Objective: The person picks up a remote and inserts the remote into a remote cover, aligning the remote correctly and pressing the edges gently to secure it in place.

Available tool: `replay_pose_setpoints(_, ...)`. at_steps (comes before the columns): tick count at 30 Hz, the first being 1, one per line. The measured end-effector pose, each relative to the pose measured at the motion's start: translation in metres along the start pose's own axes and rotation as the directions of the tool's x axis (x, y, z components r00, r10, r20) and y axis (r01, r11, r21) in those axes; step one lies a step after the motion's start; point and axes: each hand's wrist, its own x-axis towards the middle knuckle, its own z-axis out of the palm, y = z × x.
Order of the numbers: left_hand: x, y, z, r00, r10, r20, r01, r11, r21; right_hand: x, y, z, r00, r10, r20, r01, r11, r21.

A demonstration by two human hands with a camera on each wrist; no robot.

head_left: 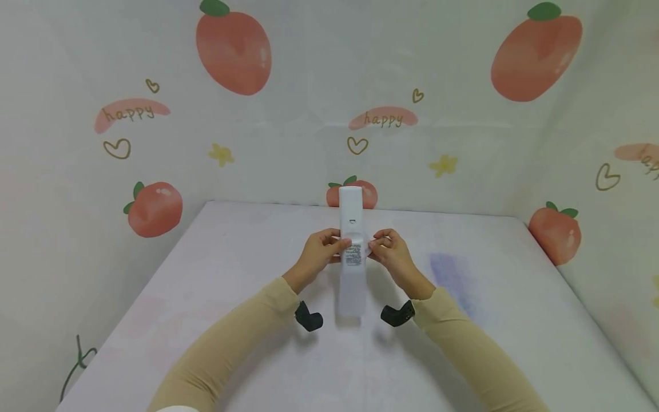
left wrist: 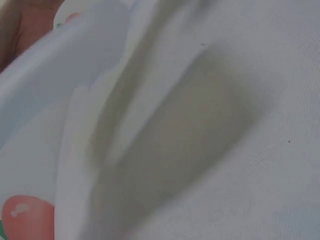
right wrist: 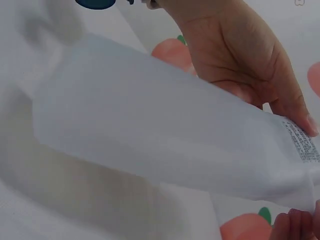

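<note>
Two opposed grips are presumably steadying a long white object [head_left: 352, 292] above the worktop [head_left: 257, 240]; left hand [head_left: 320, 252] is pinching it beside the printed label [head_left: 353, 255]; right hand [head_left: 394, 253] is pinching its right edge, likely countering twist.

looks like a staged recording corner, judging by pale wall sheeting [head_left: 329, 51] printed with red cartoon fruit [head_left: 234, 54] and brown "happy" lettering [head_left: 383, 120], a flat whitish counter [head_left: 154, 315] and black curved wrist cameras [head_left: 308, 318].
</note>
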Motion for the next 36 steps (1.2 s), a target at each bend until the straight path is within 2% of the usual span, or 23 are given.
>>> replay_pose_setpoints(2, 0.0, 0.001, -0.001, 1.0, -0.009, 0.02, 0.009, 1.0, 0.011, 0.022, 0.032, -0.008, 0.991, -0.056, -0.119, 0.055, 0.998, -0.01)
replay_pose_setpoints(4, 0.0, 0.003, -0.002, 0.999, -0.02, 0.047, 0.019, 1.0, 0.018, 0.034, 0.051, -0.012, 0.973, -0.115, -0.201, 0.116, 0.993, -0.009)
replay_pose_setpoints(6, 0.0, 0.004, -0.003, 0.997, -0.034, 0.073, 0.032, 0.999, 0.026, 0.039, 0.055, -0.017, 0.975, -0.116, -0.192, 0.121, 0.992, 0.019)
replay_pose_setpoints(8, 0.001, 0.005, -0.002, 0.995, -0.048, 0.093, 0.045, 0.998, 0.032, 0.038, 0.051, -0.018, 0.982, -0.075, -0.173, 0.081, 0.996, 0.029)
replay_pose_setpoints(12, 0.001, 0.006, -0.002, 0.994, -0.06, 0.087, 0.056, 0.997, 0.044, 0.037, 0.044, -0.012, 0.985, -0.022, -0.169, 0.028, 0.999, 0.031)
replay_pose_setpoints(17, 0.001, 0.006, -0.001, 0.998, -0.037, 0.055, 0.033, 0.998, 0.059, 0.035, 0.042, -0.006, 0.988, -0.016, -0.154, 0.004, 0.997, -0.078)
replay_pose_setpoints(21, -0.001, 0.007, 0.0, 0.999, 0.002, 0.037, -0.005, 0.996, 0.085, 0.034, 0.042, -0.007, 0.995, -0.01, -0.102, -0.009, 0.982, -0.189)
replay_pose_setpoints(24, -0.003, 0.005, 0.0, 0.999, 0.016, 0.032, -0.019, 0.995, 0.097, 0.034, 0.042, -0.008, 0.997, -0.008, -0.08, -0.01, 0.975, -0.224)
replay_pose_setpoints(26, -0.004, 0.004, -0.001, 1.0, 0.013, 0.025, -0.015, 0.998, 0.062, 0.035, 0.043, -0.008, 0.995, -0.013, -0.101, -0.01, 0.975, -0.221)
replay_pose_setpoints(31, -0.003, -0.002, -0.002, 0.999, -0.018, -0.032, 0.015, 0.995, -0.097, 0.036, 0.045, -0.01, 0.984, -0.023, -0.178, -0.007, 0.986, -0.165)
replay_pose_setpoints(33, -0.003, -0.003, -0.001, 0.999, -0.034, -0.042, 0.029, 0.993, -0.114, 0.037, 0.045, -0.012, 0.982, -0.023, -0.19, -0.006, 0.988, -0.152)
replay_pose_setpoints(36, -0.002, -0.005, 0.001, 0.998, -0.054, -0.045, 0.05, 0.995, -0.091, 0.037, 0.047, -0.012, 0.981, -0.021, -0.19, -0.007, 0.989, -0.147)
